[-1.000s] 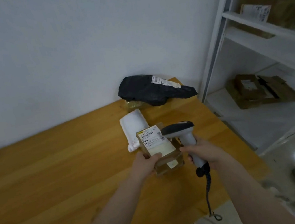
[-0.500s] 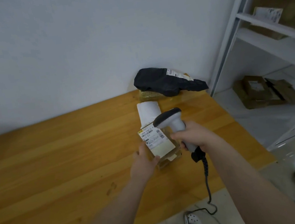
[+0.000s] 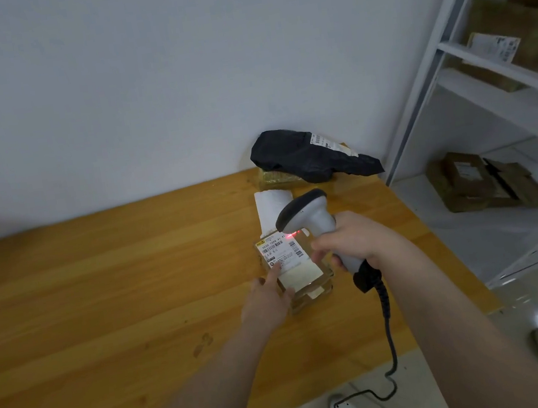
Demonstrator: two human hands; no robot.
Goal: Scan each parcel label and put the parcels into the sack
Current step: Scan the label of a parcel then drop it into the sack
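Observation:
A small brown cardboard parcel (image 3: pixel 300 277) with a white barcode label lies on the wooden table (image 3: pixel 101 296). My left hand (image 3: pixel 269 299) holds its near left edge, forefinger stretched onto the label. My right hand (image 3: pixel 352 244) grips a grey barcode scanner (image 3: pixel 307 217) just above the parcel's far right corner. A red scan light glows at the label's top edge. Behind it lies a white padded parcel (image 3: pixel 273 206). Further back a black bag parcel (image 3: pixel 309 156) rests on a flat brown parcel (image 3: pixel 274 178). No sack is in view.
The scanner's black coiled cable (image 3: pixel 386 322) hangs off the table's front edge to the floor. A white shelf unit (image 3: pixel 491 124) stands to the right with several brown parcels on it. A white wall is behind the table.
The parcel has been lowered flatter onto the table. The scanner's head has come over the label's far edge and a red light now shows there.

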